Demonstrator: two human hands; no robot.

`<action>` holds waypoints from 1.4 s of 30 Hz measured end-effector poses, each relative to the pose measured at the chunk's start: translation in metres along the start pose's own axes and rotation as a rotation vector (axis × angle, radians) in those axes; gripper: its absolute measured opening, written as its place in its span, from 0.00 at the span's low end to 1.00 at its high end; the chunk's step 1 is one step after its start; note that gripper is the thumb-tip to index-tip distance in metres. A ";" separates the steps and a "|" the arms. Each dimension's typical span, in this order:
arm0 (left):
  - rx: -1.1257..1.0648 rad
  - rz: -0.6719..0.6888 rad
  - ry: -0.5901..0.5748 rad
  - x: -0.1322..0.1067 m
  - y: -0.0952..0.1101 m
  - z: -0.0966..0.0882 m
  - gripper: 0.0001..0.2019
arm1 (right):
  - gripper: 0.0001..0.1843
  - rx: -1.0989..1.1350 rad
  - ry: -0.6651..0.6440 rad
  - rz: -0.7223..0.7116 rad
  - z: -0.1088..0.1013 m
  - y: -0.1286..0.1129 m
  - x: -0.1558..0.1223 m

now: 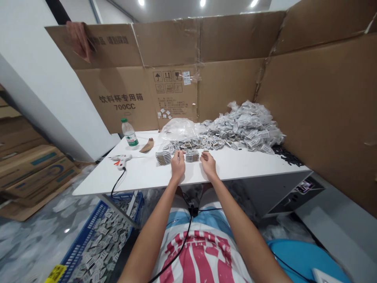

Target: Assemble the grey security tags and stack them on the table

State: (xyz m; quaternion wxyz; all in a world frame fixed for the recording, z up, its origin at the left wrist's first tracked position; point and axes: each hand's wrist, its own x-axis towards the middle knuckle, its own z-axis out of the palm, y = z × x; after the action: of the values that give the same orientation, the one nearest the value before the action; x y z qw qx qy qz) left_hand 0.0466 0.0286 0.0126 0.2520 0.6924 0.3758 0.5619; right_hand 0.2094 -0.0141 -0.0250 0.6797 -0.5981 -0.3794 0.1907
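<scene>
On white table (232,167): layered gray-brown stack (192,157); right hand (208,163) pinching small brownish piece (205,151); left hand (178,165), grip unclear.

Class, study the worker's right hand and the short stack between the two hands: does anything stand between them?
Nothing visible does. The right hand is just right of the short stack. The left hand is on the opposite side, with another stack beyond it.
</scene>
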 end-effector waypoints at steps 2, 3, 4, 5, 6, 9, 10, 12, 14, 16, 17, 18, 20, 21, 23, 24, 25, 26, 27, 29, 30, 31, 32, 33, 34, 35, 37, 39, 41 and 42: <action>0.001 0.015 -0.020 0.000 -0.001 0.000 0.18 | 0.19 -0.021 -0.062 -0.019 0.004 0.000 0.001; 0.001 0.021 -0.029 -0.001 -0.001 0.001 0.18 | 0.19 -0.020 -0.087 -0.036 0.005 0.000 0.001; 0.001 0.024 -0.035 -0.001 -0.001 0.001 0.18 | 0.19 -0.016 -0.112 -0.056 0.006 -0.001 0.001; 0.003 0.027 -0.040 -0.001 0.000 0.000 0.17 | 0.20 -0.013 -0.137 -0.076 0.007 -0.001 0.001; 0.007 0.029 -0.047 -0.001 0.001 0.000 0.17 | 0.20 -0.010 -0.159 -0.094 0.007 -0.001 0.001; 0.013 0.047 -0.078 -0.002 0.006 -0.001 0.17 | 0.21 -0.016 -0.215 -0.135 0.008 0.000 0.001; 0.010 0.058 -0.090 -0.002 0.007 -0.001 0.17 | 0.22 -0.023 -0.232 -0.146 0.009 0.001 0.001; -0.005 0.081 -0.115 -0.002 0.009 -0.001 0.16 | 0.24 -0.035 -0.269 -0.163 0.012 0.004 0.000; -0.029 0.102 -0.146 -0.003 0.010 -0.002 0.16 | 0.26 -0.032 -0.310 -0.171 0.016 0.006 0.000; -0.045 0.117 -0.171 -0.003 0.009 -0.001 0.16 | 0.27 -0.018 -0.357 -0.189 0.020 0.006 -0.001; -0.049 0.121 -0.177 -0.003 0.009 -0.001 0.16 | 0.27 -0.011 -0.383 -0.205 0.022 0.005 -0.001; -0.052 0.120 -0.180 -0.003 0.008 -0.001 0.16 | 0.27 -0.005 -0.409 -0.223 0.024 0.004 -0.002; -0.055 0.111 -0.181 -0.003 0.006 -0.001 0.16 | 0.28 0.006 -0.461 -0.254 0.026 0.001 -0.005; -0.055 0.107 -0.180 -0.003 0.005 -0.001 0.16 | 0.29 0.013 -0.489 -0.266 0.027 -0.001 -0.006; -0.049 0.103 -0.180 -0.003 0.004 -0.001 0.16 | 0.31 0.032 -0.548 -0.286 0.028 -0.004 -0.008; -0.042 0.101 -0.179 -0.003 0.004 -0.001 0.16 | 0.32 0.035 -0.572 -0.299 0.027 -0.004 -0.008; -0.033 0.097 -0.178 -0.002 0.004 -0.001 0.16 | 0.32 0.024 -0.583 -0.318 0.026 -0.004 -0.006; -0.022 0.090 -0.179 -0.002 0.004 -0.001 0.16 | 0.31 -0.009 -0.572 -0.341 0.025 -0.004 -0.004; -0.011 0.082 -0.180 -0.002 0.004 -0.001 0.16 | 0.29 -0.069 -0.538 -0.366 0.022 -0.003 0.001; 0.006 0.072 -0.188 -0.001 0.005 -0.001 0.16 | 0.26 -0.259 -0.419 -0.419 0.015 0.001 0.013; 0.010 0.072 -0.194 -0.001 0.006 -0.001 0.15 | 0.26 -0.376 -0.358 -0.441 0.011 0.002 0.020; 0.010 0.076 -0.199 -0.001 0.006 -0.001 0.15 | 0.26 -0.491 -0.321 -0.463 0.006 0.005 0.028; 0.008 0.079 -0.202 -0.001 0.006 -0.001 0.15 | 0.25 -0.597 -0.285 -0.474 0.002 0.007 0.035; 0.006 0.079 -0.204 -0.001 0.007 -0.001 0.14 | 0.25 -0.686 -0.272 -0.470 -0.001 0.009 0.041; 0.006 0.075 -0.204 -0.001 0.007 -0.001 0.14 | 0.24 -0.752 -0.274 -0.456 -0.004 0.010 0.045; 0.008 0.068 -0.204 -0.001 0.006 -0.001 0.14 | 0.22 -0.795 -0.289 -0.444 -0.006 0.012 0.049; 0.010 0.057 -0.205 -0.001 0.006 0.000 0.14 | 0.17 -0.813 -0.330 -0.433 -0.008 0.014 0.051; 0.002 0.063 -0.209 -0.001 0.006 0.000 0.14 | 0.14 -0.773 -0.333 -0.436 -0.007 0.015 0.050; -0.011 0.072 -0.218 0.000 0.006 0.000 0.13 | 0.13 -0.721 -0.297 -0.432 -0.008 0.014 0.047; -0.018 0.075 -0.226 0.000 0.006 0.000 0.12 | 0.13 -0.691 -0.278 -0.429 -0.009 0.014 0.046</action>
State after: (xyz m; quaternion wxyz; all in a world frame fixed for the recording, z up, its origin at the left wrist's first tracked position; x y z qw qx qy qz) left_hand 0.0481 0.0248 0.0175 0.2777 0.7626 0.3140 0.4927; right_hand 0.2478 0.0156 -0.0248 0.4062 -0.6667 -0.6247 -0.0144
